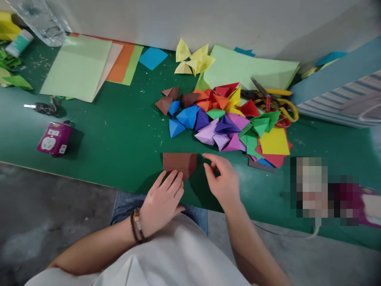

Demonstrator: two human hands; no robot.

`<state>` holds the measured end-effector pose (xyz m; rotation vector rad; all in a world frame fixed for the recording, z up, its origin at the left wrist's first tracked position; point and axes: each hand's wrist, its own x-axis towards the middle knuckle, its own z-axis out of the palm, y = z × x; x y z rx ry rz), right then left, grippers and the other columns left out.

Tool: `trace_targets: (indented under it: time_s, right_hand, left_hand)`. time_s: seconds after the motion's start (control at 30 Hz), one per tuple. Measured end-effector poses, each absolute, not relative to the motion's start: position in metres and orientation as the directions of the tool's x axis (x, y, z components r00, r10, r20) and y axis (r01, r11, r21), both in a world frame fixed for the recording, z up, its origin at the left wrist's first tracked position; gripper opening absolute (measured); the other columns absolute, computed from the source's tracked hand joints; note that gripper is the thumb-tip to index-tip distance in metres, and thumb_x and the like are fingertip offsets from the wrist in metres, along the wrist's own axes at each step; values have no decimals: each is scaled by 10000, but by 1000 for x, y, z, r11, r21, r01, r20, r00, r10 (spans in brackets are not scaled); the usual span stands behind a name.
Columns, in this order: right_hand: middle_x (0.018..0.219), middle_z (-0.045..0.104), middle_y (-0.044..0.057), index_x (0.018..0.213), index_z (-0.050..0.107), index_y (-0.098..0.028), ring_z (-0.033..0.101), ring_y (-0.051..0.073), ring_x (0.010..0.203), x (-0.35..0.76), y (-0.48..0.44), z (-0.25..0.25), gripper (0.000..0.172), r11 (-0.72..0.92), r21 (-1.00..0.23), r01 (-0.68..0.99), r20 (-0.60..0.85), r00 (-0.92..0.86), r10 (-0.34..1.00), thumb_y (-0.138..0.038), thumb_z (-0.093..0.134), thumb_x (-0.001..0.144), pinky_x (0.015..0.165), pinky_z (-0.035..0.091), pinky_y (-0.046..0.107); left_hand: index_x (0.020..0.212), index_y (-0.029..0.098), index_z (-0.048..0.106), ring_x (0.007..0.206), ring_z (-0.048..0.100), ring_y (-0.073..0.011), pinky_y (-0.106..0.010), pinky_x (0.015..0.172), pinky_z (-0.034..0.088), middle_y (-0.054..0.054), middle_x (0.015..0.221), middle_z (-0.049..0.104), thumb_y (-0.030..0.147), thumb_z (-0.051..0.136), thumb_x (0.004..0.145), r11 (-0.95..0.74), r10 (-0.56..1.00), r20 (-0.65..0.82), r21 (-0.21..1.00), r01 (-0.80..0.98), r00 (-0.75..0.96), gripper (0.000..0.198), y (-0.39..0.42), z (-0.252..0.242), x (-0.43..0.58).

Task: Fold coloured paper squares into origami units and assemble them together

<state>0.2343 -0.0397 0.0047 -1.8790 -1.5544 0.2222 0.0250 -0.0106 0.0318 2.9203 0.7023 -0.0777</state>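
A folded piece of brown paper (179,161) lies flat on the green table, close to its front edge. My left hand (163,200) rests on the lower part of this paper with its fingers stretched out, covering some of the bottom edge. Just off the paper's right side is my right hand (224,180), its index finger and thumb apart with nothing visible between them. Beyond the hands sits a heap of folded paper pieces in several colours, among them a blue piece (188,117), a lilac piece (208,133) and a brown piece (164,105).
Scissors (287,109) and a yellow paper square (275,142) lie right of the heap. Light green sheets (80,65), a purple box-shaped object (55,138), keys (44,106), a glue stick (20,43) and a plastic bottle (41,22) are at left. A wall borders the back.
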Motion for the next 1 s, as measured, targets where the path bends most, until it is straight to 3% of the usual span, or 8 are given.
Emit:
trace_targets:
  time_s: [0.1, 0.27, 0.43, 0.53, 0.6, 0.7, 0.9, 1.0]
  right_hand:
    - [1210, 635, 92, 1225, 592, -228, 584, 232, 1023, 252, -34, 8, 361, 107, -445, 889, 292, 31, 956, -127, 472, 899, 888, 485, 402]
    - [1171, 666, 56, 1125, 667, -256, 579, 214, 970, 265, -31, 4, 349, 361, -257, 897, 315, -275, 908, -73, 508, 874, 861, 498, 380]
    - [1132, 686, 53, 997, 718, -254, 582, 220, 948, 262, -43, 1, 233, 428, -124, 895, 387, -353, 852, -121, 583, 863, 813, 500, 358]
    - [1182, 672, 41, 997, 714, -263, 578, 227, 1003, 259, -56, 1, 204, 451, -92, 888, 370, -390, 843, -151, 608, 863, 833, 489, 359]
    - [1180, 679, 24, 1020, 704, -272, 578, 218, 1033, 258, -64, 1, 217, 481, -104, 871, 347, -422, 838, -152, 600, 873, 847, 483, 353]
    - [1134, 704, -5, 1053, 693, -312, 585, 201, 1061, 257, -70, 2, 230, 491, -169, 855, 289, -433, 854, -187, 576, 899, 853, 482, 352]
    - [983, 741, -9, 949, 722, -323, 598, 202, 983, 253, -58, 5, 128, 349, -482, 804, 224, -272, 936, -315, 615, 880, 843, 474, 393]
    - [866, 734, 7, 875, 722, -282, 583, 204, 904, 247, -44, 7, 140, 282, -559, 779, 214, -193, 957, -377, 619, 870, 835, 464, 394]
  left_hand:
    - [1252, 109, 556, 1336, 393, -270, -446, 1146, 256, -118, 1388, 521, 589, 597, 800, -918, 344, -50, 190, 347, 938, 661, 12, 30, 14]
    - [1382, 233, 443, 1353, 385, -277, -488, 1139, 234, -94, 1374, 533, 601, 598, 793, -959, 167, -30, 225, 169, 985, 711, 47, 33, 1]
    - [1317, 190, 527, 1404, 291, -321, -526, 1158, 158, -108, 1449, 456, 691, 482, 808, -961, 201, -27, 189, 202, 979, 716, 52, 35, -2]
    - [1311, 110, 522, 1397, 309, -304, -467, 1165, 193, -141, 1452, 446, 673, 461, 833, -960, 232, -16, 156, 231, 973, 741, 41, 30, 1]
    - [1319, 80, 505, 1373, 356, -288, -427, 1154, 241, -162, 1434, 462, 655, 469, 841, -958, 241, -10, 155, 240, 970, 748, 33, 26, 2]
    - [1329, 135, 502, 1372, 365, -291, -429, 1136, 281, -159, 1446, 447, 624, 529, 826, -957, 236, -18, 171, 235, 972, 702, 28, 25, 1]
    - [1325, 140, 505, 1373, 358, -323, -471, 1133, 279, -183, 1446, 436, 609, 610, 775, -965, 204, -52, 159, 210, 978, 730, 29, 32, 2]
    - [1330, 126, 494, 1373, 351, -344, -473, 1136, 269, -203, 1446, 426, 617, 642, 741, -970, 190, -80, 139, 200, 979, 781, 29, 34, 4]
